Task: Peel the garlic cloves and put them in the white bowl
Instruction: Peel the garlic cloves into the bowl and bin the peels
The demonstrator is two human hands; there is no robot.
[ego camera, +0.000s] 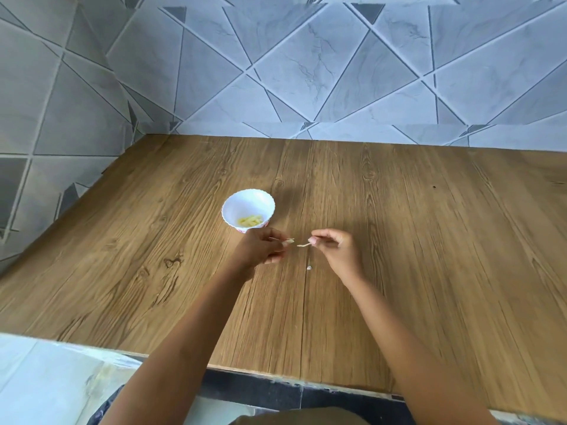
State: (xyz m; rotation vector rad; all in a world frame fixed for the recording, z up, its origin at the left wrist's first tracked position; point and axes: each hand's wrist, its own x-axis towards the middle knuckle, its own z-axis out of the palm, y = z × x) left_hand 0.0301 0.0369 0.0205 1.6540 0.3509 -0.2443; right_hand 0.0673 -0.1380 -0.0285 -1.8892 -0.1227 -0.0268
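Left hand (260, 250) and right hand (337, 251), each grip pinching a peel strip (289, 240), hover near the white bowl (245, 201) of cloves (250, 221).

Bright, even daylight; soft shadows beyond the hands, slight motion blur, wide-angle bending at edges.

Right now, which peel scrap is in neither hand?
The tiny scrap lying on the table beside the right hand. The other two are pinched: one by the left hand, one by the right.
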